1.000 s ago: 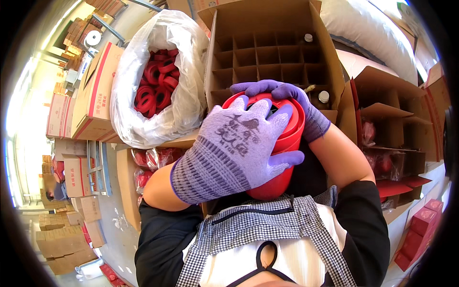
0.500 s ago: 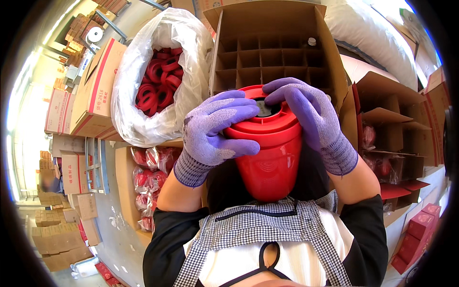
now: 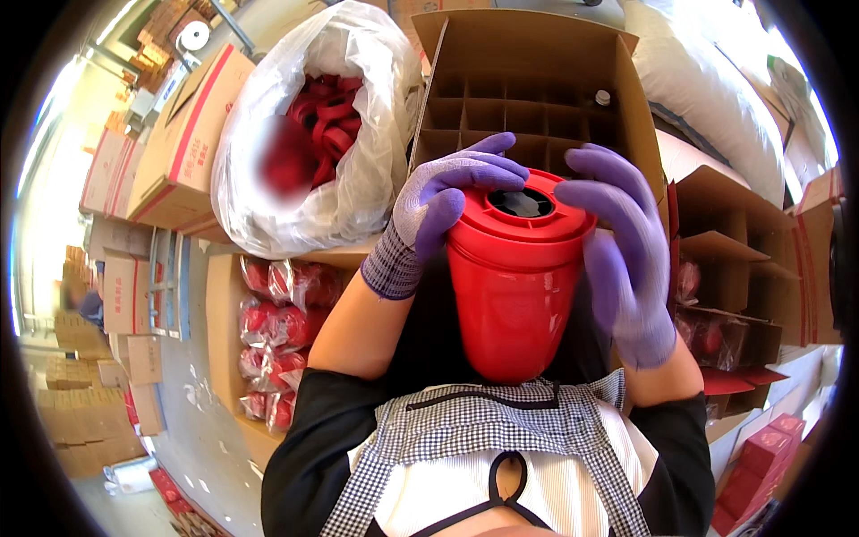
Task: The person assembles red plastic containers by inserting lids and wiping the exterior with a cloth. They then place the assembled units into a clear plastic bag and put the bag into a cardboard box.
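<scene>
A glossy red tapered container (image 3: 514, 313) stands upright at my lap, its narrow end toward me. On its top sits a red ring-shaped lid (image 3: 488, 220) around a dark round opening (image 3: 522, 203). Both hands wear purple-and-grey gloves. My left hand (image 3: 447, 197) is at the lid's left edge, fingers stretched over the far rim and thumb bent beside it. To the right of the lid, my right hand (image 3: 633, 251) has its fingers spread and slightly blurred. One fingertip is close to the rim; whether it touches cannot be told.
A clear plastic bag (image 3: 242, 197) of red rings (image 3: 336, 141) is at left. Beyond the container stands a divided carton (image 3: 528, 54) with a small white-capped item (image 3: 603, 98). Cartons of wrapped red pieces flank me, left (image 3: 224, 331) and right (image 3: 743, 201).
My right hand has drawn away from the lid's opening to the right, its fingers spreading. My left hand has loosened from the lid's near left side and moved toward its far left edge.
</scene>
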`<state>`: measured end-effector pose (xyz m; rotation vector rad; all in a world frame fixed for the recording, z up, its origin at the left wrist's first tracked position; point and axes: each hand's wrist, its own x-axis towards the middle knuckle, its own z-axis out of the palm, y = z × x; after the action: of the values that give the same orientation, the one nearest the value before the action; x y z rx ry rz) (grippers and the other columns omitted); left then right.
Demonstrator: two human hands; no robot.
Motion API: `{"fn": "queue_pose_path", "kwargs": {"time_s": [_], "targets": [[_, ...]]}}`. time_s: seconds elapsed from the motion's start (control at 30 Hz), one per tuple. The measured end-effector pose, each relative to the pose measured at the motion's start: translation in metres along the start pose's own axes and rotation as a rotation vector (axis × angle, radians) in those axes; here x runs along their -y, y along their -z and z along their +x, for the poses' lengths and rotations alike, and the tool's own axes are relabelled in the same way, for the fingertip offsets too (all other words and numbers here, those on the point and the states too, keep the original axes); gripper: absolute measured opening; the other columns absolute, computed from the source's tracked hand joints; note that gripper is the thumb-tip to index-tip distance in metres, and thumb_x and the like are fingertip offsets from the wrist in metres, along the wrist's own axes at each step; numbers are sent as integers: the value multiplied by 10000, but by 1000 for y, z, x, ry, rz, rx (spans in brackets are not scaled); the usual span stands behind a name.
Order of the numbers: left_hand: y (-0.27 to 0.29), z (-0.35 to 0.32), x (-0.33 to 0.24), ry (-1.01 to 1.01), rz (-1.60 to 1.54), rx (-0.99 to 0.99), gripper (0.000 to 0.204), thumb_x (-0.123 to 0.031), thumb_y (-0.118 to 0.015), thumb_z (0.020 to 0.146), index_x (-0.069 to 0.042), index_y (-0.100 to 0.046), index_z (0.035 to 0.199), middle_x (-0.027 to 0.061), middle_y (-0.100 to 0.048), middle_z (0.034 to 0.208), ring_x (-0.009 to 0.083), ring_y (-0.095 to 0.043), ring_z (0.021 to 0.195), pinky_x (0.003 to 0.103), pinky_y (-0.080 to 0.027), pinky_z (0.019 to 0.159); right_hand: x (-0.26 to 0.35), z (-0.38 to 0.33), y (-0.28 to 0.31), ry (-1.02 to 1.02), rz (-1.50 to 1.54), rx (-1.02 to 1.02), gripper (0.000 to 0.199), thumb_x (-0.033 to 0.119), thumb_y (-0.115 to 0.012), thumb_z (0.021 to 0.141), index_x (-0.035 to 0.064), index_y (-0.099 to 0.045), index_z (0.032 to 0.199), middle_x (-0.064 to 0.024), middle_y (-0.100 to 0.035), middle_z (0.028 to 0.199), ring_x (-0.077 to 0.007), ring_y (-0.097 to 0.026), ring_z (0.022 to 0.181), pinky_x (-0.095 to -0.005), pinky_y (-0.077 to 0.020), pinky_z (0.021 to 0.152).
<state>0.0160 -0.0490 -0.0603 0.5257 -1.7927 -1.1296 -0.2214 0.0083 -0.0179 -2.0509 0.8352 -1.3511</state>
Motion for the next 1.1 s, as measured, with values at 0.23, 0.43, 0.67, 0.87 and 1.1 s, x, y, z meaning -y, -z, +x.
{"fn": "queue_pose_path", "kwargs": {"time_s": [0.23, 0.43, 0.67, 0.87, 1.1], "targets": [[-36, -16, -25, -77, 400, -216, 390, -350, -652, 912, -1, -712, 1076, 218, -710, 1046, 395, -647, 1116, 499, -416, 1089, -34, -3, 1, -236, 369, 52, 322, 200, -519, 911, -63, -704, 928, -206, -668, 1085, -303, -646, 1037, -389, -494, 955], [-39, -7, -45, -34, 438, -98, 512, -416, -689, 863, 22, -690, 1127, 210, -690, 1059, 352, -660, 1022, 422, -498, 952, -86, -5, 0, -148, 546, 109, 300, 250, -616, 822, -34, -634, 916, -210, -629, 1125, -330, -608, 1150, -414, -458, 1034], [0, -17, -13, -165, 85, 34, 769, -525, -919, 568, 3, -710, 1087, 195, -689, 1164, 345, -645, 1148, 529, -378, 1144, -32, -15, 1, -39, 188, 173, 738, 446, -940, 578, 15, -661, 1107, -189, -561, 1297, -381, -488, 1327, -484, -383, 1113], [-4, -32, -23, -285, 114, 28, 766, -557, -928, 540, -2, -730, 1029, 202, -707, 1086, 419, -623, 1183, 614, -355, 1143, -22, -28, -2, 178, 84, 155, 803, 564, -897, 634, 1, -677, 1162, -205, -579, 1268, -453, -510, 1294, -555, -407, 1078], [6, -25, 4, -349, 17, 36, 744, -574, -914, 585, 5, -738, 1018, 176, -723, 1049, 469, -586, 1225, 608, -370, 1131, -12, -14, -27, -591, 840, -60, 1360, 502, -1017, 396, 12, -384, 1495, -152, -427, 1512, -267, -456, 1383, -386, -345, 1167]]}}
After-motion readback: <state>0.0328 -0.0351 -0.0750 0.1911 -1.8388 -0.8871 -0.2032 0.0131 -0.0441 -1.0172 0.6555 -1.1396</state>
